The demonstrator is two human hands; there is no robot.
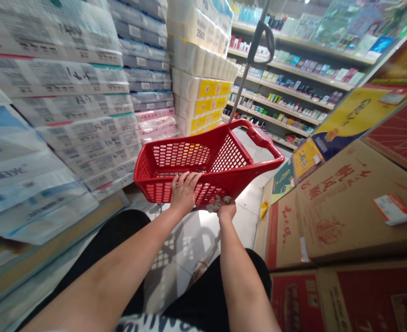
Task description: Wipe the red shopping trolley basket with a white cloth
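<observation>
A red plastic shopping basket [224,157] is tilted up in front of me, its open top facing left. My left hand [184,191] grips its near rim, fingers curled over the mesh wall. My right hand [227,210] is closed under the basket's lower edge, holding a crumpled grey cloth [219,203] against it. The basket's red handle [263,140] sticks out to the right. A long grey pull handle [258,41] rises behind the basket.
Stacked packs of tissue and paper rolls [68,106] wall in the left side. Brown and red cartons [345,207] crowd the right. Shelves of small goods [293,87] stand at the back. A narrow strip of tiled floor [189,240] runs between.
</observation>
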